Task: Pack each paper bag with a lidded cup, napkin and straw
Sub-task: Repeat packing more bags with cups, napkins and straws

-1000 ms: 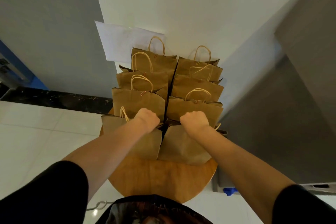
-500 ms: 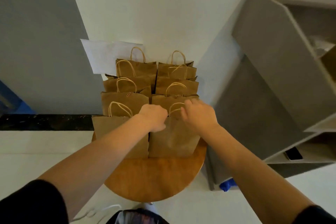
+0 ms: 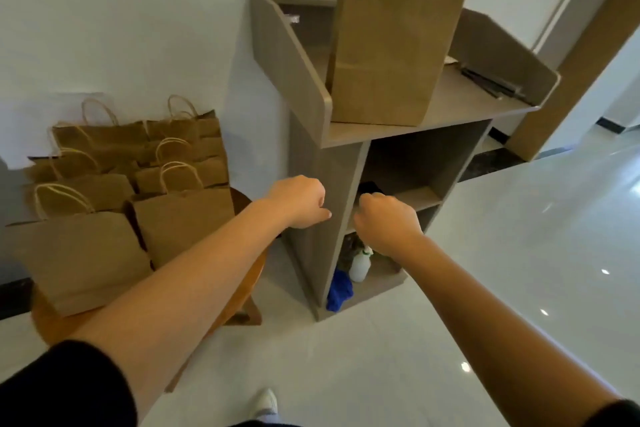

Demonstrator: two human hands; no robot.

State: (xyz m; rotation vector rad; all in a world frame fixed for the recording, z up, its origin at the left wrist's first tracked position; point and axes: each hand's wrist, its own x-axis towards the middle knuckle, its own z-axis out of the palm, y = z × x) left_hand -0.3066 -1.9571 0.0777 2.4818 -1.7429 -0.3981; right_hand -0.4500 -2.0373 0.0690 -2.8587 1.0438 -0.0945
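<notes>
Bare forearms in short black sleeves are being stretched forward, and both hands are being held in the air in front of a grey stand [image 3: 313,163]. The left hand [image 3: 300,201] is being kept curled into a loose fist with nothing seen in it, level with the stand's side panel. The right hand [image 3: 382,224] is likewise being kept curled, knuckles up, in front of the stand's middle shelf [image 3: 412,198]; whether anything is being pinched in it cannot be told, since the fingertips are turned away from the camera. The two hands are being held near each other but apart.

On the stand's top [image 3: 450,104] one tall paper bag [image 3: 394,35] is being kept upright, its twine handles rising out of view. Dark thin sticks [image 3: 488,81] are lying on the top's right end, too blurred to identify. In the bottom compartment a white bottle [image 3: 360,265] and a blue cloth [image 3: 339,289] are being stored.

To the left, well apart from the hands, a cluster of bags [image 3: 131,180] is being kept standing in two rows on a round wooden tabletop [image 3: 59,322] against a white wall [image 3: 138,10]. What the bags contain is not being shown; cups, napkins and straws cannot be made out.

A white shoe [image 3: 265,402] is being planted on the glossy pale floor [image 3: 502,253].
</notes>
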